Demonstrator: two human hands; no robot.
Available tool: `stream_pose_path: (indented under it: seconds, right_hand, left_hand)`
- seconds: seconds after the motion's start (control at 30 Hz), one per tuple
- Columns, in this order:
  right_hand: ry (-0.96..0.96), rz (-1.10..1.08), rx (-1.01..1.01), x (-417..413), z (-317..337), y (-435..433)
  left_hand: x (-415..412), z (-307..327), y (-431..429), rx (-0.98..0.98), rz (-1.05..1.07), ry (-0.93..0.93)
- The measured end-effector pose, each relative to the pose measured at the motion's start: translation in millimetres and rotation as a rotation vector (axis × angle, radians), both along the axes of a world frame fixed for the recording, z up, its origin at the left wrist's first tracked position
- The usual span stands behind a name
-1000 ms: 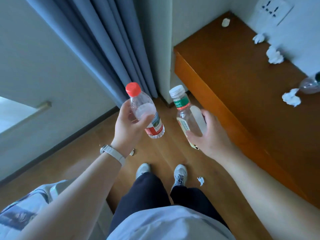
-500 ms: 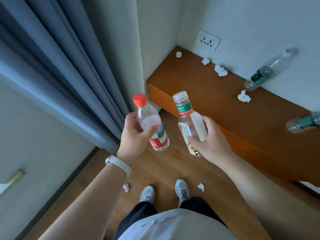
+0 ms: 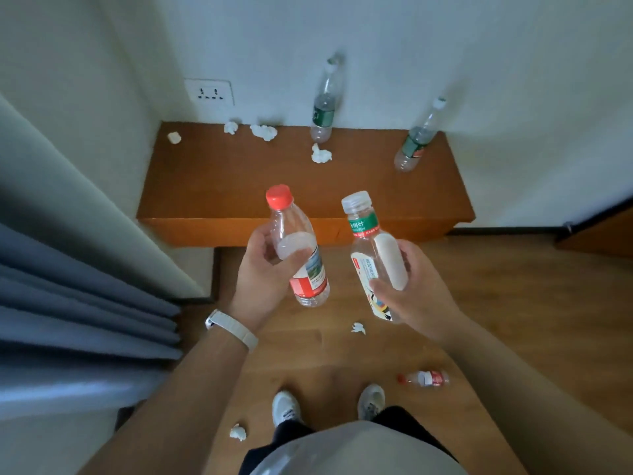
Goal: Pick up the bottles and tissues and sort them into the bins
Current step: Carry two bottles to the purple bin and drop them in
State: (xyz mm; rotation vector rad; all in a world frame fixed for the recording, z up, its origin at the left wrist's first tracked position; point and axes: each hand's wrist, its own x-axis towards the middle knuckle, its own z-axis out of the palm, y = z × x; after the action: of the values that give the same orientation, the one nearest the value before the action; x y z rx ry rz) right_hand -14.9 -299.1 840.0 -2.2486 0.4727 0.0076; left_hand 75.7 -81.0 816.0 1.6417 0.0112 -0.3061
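**Materials and Finishes Noted**

The red-capped bottle and the white-capped bottle: clear glossy plastic, slick printed labels. The bench: orange-brown wood, smooth, low sheen. The floor: wood-grain boards, satin finish. The tissues: crumpled white paper, rough and matt. The curtain: blue cloth, matt. The wristband: white, matt.

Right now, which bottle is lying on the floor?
The small red-capped bottle right of the shoes; two others stand on the bench, two are held.
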Motion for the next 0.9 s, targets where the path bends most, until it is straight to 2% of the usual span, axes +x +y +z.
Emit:
stream_pose_path:
  seconds: [0.3, 0.63, 0.9]
  right_hand:
    - [-0.125, -0.368, 0.106, -134.2, 13.2, -121.0]
    - [-0.231, -0.673, 0.092, -349.2, 29.2, -292.5]
    - [-0.295, -0.971, 0.040, -495.6, 29.5, -366.7]
  left_hand:
    - [-66.4, 45.3, -166.7, 0.035, -0.403, -0.126]
    - [-221.9, 80.8, -380.3, 0.128, -0.708, -0.261]
    - [-353.3, 86.2, -510.3, 0.079, -1.012, -0.287]
